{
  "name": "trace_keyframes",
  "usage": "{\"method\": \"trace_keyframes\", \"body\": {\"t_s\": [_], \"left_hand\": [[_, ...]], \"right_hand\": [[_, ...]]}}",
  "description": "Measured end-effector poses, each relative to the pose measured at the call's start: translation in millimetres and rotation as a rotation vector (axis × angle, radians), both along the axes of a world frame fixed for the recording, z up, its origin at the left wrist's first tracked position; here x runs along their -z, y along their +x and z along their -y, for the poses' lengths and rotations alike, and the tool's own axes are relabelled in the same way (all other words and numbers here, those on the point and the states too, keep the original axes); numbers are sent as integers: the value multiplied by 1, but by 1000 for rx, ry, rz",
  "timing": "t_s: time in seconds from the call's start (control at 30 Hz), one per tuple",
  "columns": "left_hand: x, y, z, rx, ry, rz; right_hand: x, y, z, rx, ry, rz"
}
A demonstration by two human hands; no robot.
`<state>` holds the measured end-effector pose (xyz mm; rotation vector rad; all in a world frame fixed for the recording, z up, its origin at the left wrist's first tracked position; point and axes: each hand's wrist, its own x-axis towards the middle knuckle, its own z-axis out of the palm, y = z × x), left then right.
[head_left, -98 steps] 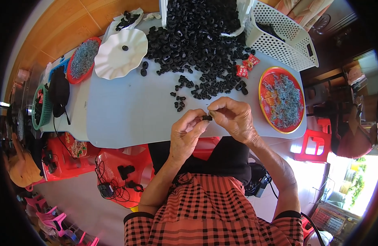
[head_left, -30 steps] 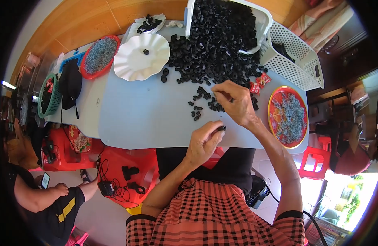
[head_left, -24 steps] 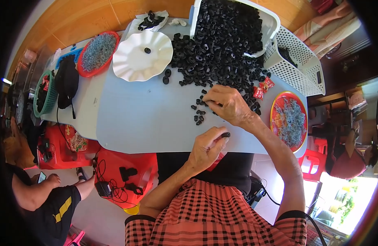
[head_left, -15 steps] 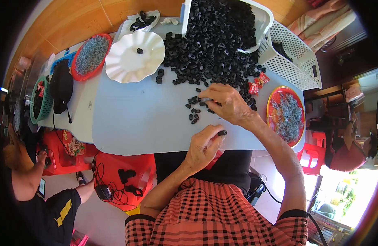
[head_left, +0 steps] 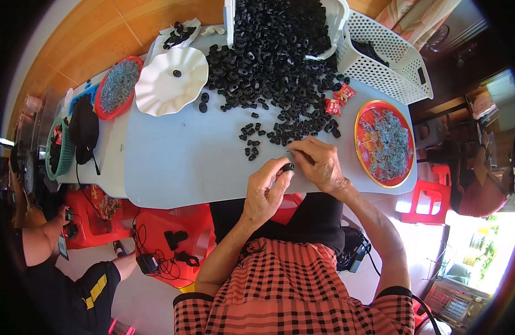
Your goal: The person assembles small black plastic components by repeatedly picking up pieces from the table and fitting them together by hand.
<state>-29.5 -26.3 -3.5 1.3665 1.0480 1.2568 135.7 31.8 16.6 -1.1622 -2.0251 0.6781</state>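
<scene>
Near the front edge of the table, my left hand (head_left: 263, 194) pinches a small black cylindrical part (head_left: 289, 167) between thumb and fingers. Its end, with a dark hole, faces up and to the right. Close beside it on the right, my right hand (head_left: 323, 166) has thumb and forefinger pressed together; whatever they hold is too small to make out. Ahead and to the left lie several loose small black pieces (head_left: 252, 133). Beyond both hands spreads a big heap of black parts (head_left: 268, 67), spilling out of a white bin (head_left: 337, 17).
At right stands a red, gold-rimmed tray (head_left: 367, 166) of small grey-blue pieces, below two red packets (head_left: 332, 106) and a white perforated basket (head_left: 400, 78). A scalloped white plate (head_left: 157, 95) and a red basin (head_left: 105, 115) are at left. Another person (head_left: 62, 290) sits at lower left.
My right hand has drawn back from the loose black pieces to beside my left hand. My left hand has shifted slightly forward, keeping its black part. The whole view has shifted a little.
</scene>
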Motion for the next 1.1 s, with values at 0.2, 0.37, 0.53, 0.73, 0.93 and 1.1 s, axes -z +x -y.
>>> {"method": "trace_keyframes", "body": {"t_s": [0.2, 0.37, 0.53, 0.73, 0.93, 1.1], "left_hand": [[1, 2, 1, -41, 2, 35], [3, 4, 1, -37, 13, 56], [6, 2, 1, -42, 24, 48], [4, 2, 1, -20, 0, 78], [-1, -2, 1, 9, -22, 42], [7, 1, 2, -8, -14, 82]], "right_hand": [[-9, -14, -11, -24, 30, -56], [-7, -17, -37, -106, 162, 125], [-12, -27, -43, -137, 121, 60], [-11, -26, -56, -146, 80, 49], [-20, -31, -76, -40, 95, 22], [-17, -49, -88, -134, 196, 101]]}}
